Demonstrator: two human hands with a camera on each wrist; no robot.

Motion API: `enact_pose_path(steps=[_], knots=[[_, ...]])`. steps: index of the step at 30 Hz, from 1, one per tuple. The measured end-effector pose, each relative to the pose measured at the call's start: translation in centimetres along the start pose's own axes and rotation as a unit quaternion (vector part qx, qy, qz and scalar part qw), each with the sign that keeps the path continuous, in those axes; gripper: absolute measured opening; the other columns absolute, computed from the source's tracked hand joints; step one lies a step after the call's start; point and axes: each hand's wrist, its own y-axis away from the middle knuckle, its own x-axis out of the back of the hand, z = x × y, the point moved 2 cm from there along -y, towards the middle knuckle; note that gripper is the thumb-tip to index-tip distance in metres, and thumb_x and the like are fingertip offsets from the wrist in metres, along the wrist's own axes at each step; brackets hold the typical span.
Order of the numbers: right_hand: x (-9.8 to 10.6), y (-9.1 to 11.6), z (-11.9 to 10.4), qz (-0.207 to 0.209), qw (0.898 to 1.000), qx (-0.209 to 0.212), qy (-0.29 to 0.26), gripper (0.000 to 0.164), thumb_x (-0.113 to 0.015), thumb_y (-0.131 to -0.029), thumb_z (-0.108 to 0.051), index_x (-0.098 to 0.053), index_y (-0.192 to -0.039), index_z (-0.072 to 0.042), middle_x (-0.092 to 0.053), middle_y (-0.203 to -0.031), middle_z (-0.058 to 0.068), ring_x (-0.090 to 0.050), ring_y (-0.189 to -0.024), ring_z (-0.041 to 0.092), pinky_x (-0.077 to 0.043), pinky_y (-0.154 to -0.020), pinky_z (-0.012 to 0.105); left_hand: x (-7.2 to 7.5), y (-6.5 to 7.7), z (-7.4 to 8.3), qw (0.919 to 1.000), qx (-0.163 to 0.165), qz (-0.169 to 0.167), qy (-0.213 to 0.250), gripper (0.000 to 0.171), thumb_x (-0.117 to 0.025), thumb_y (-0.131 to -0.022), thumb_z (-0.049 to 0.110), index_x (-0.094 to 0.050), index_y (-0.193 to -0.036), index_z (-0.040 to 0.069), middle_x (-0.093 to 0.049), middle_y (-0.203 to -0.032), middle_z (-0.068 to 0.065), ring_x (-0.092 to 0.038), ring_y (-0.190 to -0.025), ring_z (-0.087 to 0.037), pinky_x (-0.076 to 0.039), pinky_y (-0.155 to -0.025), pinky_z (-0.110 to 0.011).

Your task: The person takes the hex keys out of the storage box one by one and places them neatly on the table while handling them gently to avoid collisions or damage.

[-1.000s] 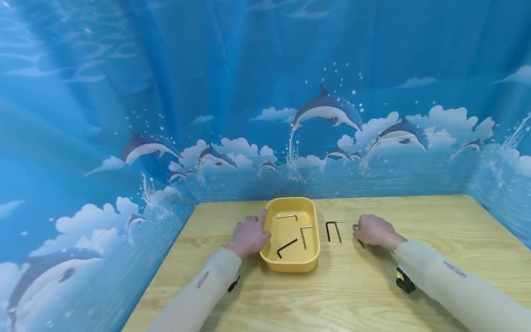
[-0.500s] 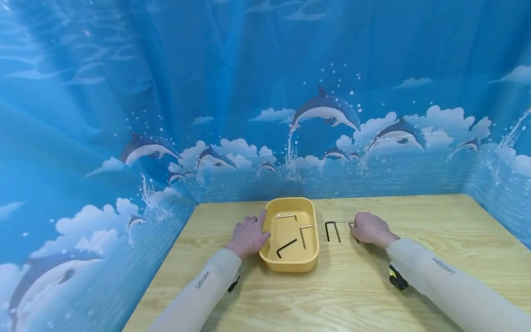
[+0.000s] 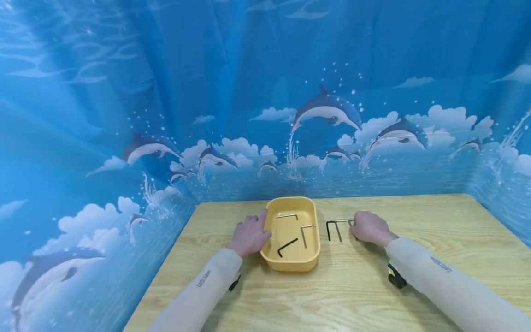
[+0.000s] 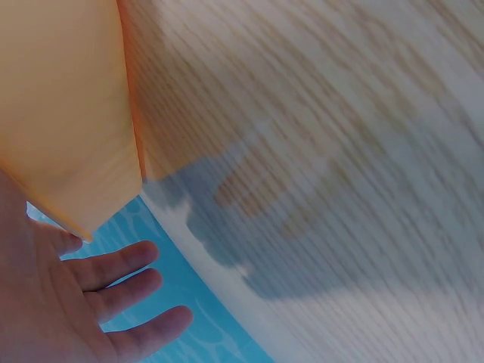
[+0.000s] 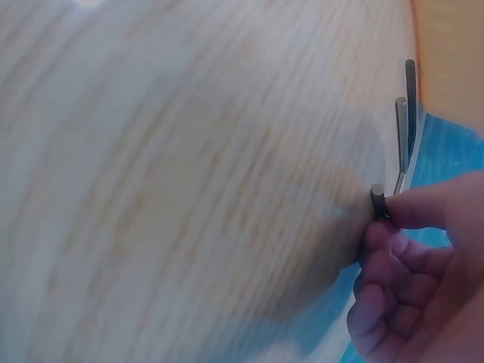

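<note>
A yellow tray (image 3: 290,266) on the table holds three L-shaped hex keys: a black one (image 3: 288,247), a grey one (image 3: 303,236) and a silver one (image 3: 286,216). My left hand (image 3: 249,234) rests against its left rim; in the left wrist view the fingers of that hand (image 4: 76,295) are spread and fairly straight. Right of the tray, a black hex key (image 3: 329,230) and a grey hex key (image 3: 339,231) lie side by side. Beside them my right hand (image 3: 370,228) pinches another hex key (image 5: 379,201) between thumb and fingertips, mostly hidden in the head view.
A wooden table (image 3: 332,295) carries everything. Behind it and to both sides hangs a blue curtain (image 3: 249,92) printed with dolphins, meeting the table's back edge just past the tray.
My right hand has moved a little left with the hex key, closer to the two on the table, and hardly moves in the last half second. The left hand stays at the tray.
</note>
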Motion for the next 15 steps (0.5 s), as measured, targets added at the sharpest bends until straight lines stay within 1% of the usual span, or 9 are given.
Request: enact_pose_path(steps=[5, 9, 15], knots=[[-0.05, -0.13, 0.05, 0.006, 1.000, 0.003, 0.001, 0.035, -0.056, -0.095, -0.016, -0.053, -0.060, -0.015, -0.041, -0.053, -0.003, -0.038, -0.047, 0.013, -0.033, -0.047, 0.028, 0.18, 0.01, 0.11, 1.0000, 0.001, -0.003, -0.004, 0.070, -0.048, -0.101, 0.042, -0.022, -0.162, 0.019, -0.052, -0.146, -0.017, -0.044, -0.138, -0.037, -0.040, -0.107, -0.061], [-0.08, -0.17, 0.07, 0.016, 1.000, 0.003, 0.005, 0.036, -0.056, -0.095, -0.016, -0.052, -0.059, -0.015, -0.040, -0.053, -0.003, -0.037, -0.047, 0.013, -0.032, -0.047, 0.028, 0.30, 0.04, 0.21, 1.0000, -0.002, 0.001, -0.003, 0.070, -0.048, -0.101, 0.042, -0.023, -0.162, 0.018, -0.052, -0.146, -0.018, -0.045, -0.138, -0.037, -0.040, -0.106, -0.061], [-0.38, -0.02, 0.19, 0.022, 1.000, 0.009, 0.000, 0.036, -0.057, -0.095, -0.017, -0.049, -0.059, -0.016, -0.037, -0.053, -0.003, -0.035, -0.048, 0.012, -0.031, -0.047, 0.027, 0.21, 0.03, 0.25, 1.0000, 0.000, -0.001, 0.001, 0.071, -0.048, -0.100, 0.043, -0.023, -0.162, 0.017, -0.051, -0.147, -0.018, -0.044, -0.139, -0.037, -0.038, -0.109, -0.061]])
